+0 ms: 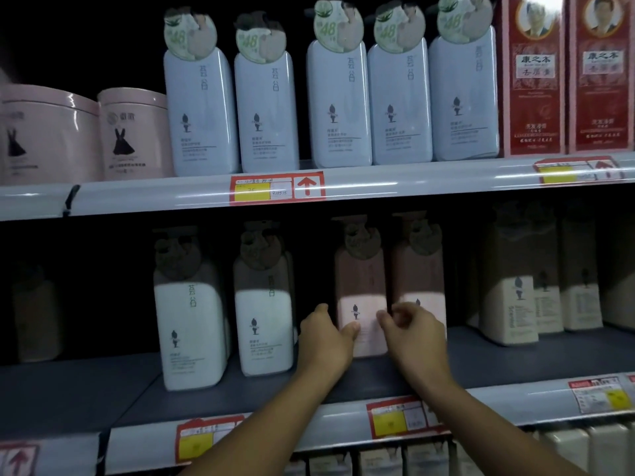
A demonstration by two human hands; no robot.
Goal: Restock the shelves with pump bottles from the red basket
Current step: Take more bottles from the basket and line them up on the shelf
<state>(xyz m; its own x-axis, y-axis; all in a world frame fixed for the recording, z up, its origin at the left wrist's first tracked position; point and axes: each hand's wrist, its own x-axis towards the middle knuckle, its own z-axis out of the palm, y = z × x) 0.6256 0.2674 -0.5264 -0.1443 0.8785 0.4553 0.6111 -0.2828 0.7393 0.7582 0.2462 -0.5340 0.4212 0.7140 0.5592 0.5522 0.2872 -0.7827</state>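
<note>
Head view shows both arms reaching onto the lower shelf (343, 383), where the step in hand looks like seating a pink bottle (362, 300) in its row. Nearest, the left hand (324, 341) has its thumb pressed on the bottle's front and its fingers curled round the left edge, so it grips the bottle. The right hand (417, 333) sits just right of it with fingers loosely curled at the bottle's right edge; whether it pinches the bottle or only hovers beside it I cannot tell.

To do this well, I would keep the bottle upright, slide it straight back on its base with both sides guided evenly, and turn the label to face out, level with its neighbour. The pump tops are tall, so a tilt risks knocking the next one.

Counting outward from the hands: two pink bottles stand between and just right of the hands, and two white bottles (190, 324) stand left of the left hand. Further right of the right hand are about three beige bottles (512, 304), dim and hard to count. Above the hands, the upper shelf (378, 182) carries five pale blue bottles (338, 104), two pink tubs (134, 135) to the left and two red boxes (532, 80) to the right. The red basket is out of view.
</note>
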